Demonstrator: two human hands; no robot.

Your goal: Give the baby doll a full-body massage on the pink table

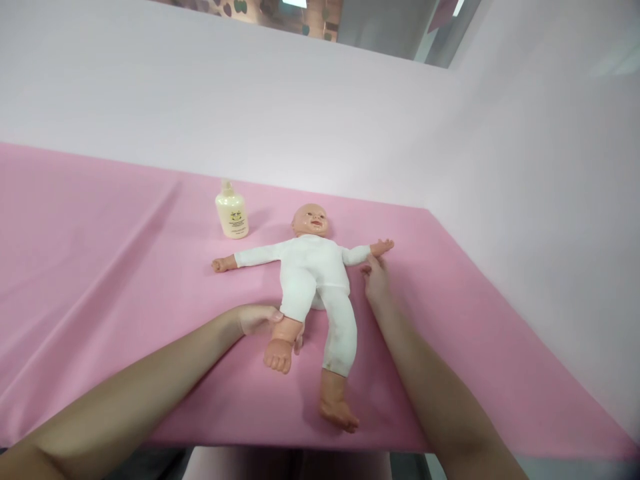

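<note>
**Two hands on a baby doll lying on a pink table**

A baby doll (313, 267) in a white one-piece suit lies on its back near the middle of the table, head pointing away from the camera, arms spread wide and bare feet toward the near edge. The left hand (257, 319) comes in from the lower left and grasps the doll's lower leg on that side, thumb over the top of the leg just above the bare foot. The right hand (376, 280) reaches in from the lower right, its fingertips touching the doll's outstretched arm at the sleeve cuff. Whether those fingers pinch the sleeve or only rest on it cannot be told. A pink cloth (100, 267) covers the table. A cream-coloured pump bottle (232, 212) stands upright beyond the doll's other arm, near its head but apart from it. A pale wall (300, 100) rises behind.
</note>
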